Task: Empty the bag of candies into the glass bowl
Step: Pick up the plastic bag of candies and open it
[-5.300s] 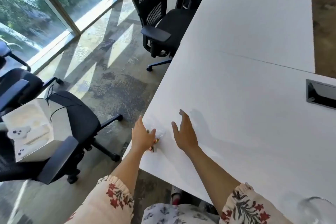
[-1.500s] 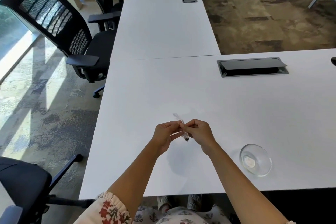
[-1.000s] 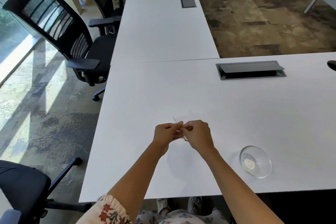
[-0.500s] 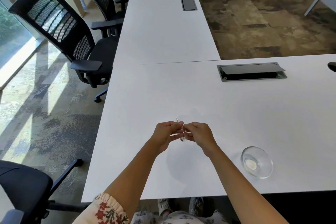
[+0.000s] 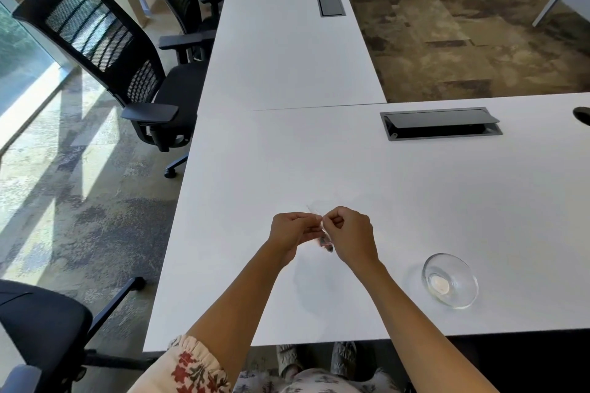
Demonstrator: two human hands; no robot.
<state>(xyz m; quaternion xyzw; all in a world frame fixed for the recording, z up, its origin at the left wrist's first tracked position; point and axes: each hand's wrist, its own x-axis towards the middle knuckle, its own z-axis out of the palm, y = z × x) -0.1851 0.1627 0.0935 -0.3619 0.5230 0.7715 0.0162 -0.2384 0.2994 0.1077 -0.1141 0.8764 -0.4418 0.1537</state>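
Note:
A small clear plastic bag of candies (image 5: 323, 234) hangs edge-on between my two hands above the white table (image 5: 415, 201). My left hand (image 5: 292, 231) pinches one side of its top and my right hand (image 5: 349, 233) pinches the other side. A few dark candies show at the bag's bottom, just under my right thumb. The glass bowl (image 5: 450, 280) stands on the table to the right of my hands, near the front edge, apart from both.
A grey cable hatch (image 5: 440, 123) is set into the table behind the bowl, and another (image 5: 329, 0) lies in the far table. Black mesh office chairs (image 5: 121, 64) stand along the left side. A third chair seat (image 5: 38, 325) sits at lower left.
Five seconds ago both hands were at a bag lying on the table edge. Over the last second and a half they hold it in the air and work at its top; the bowl has not moved.

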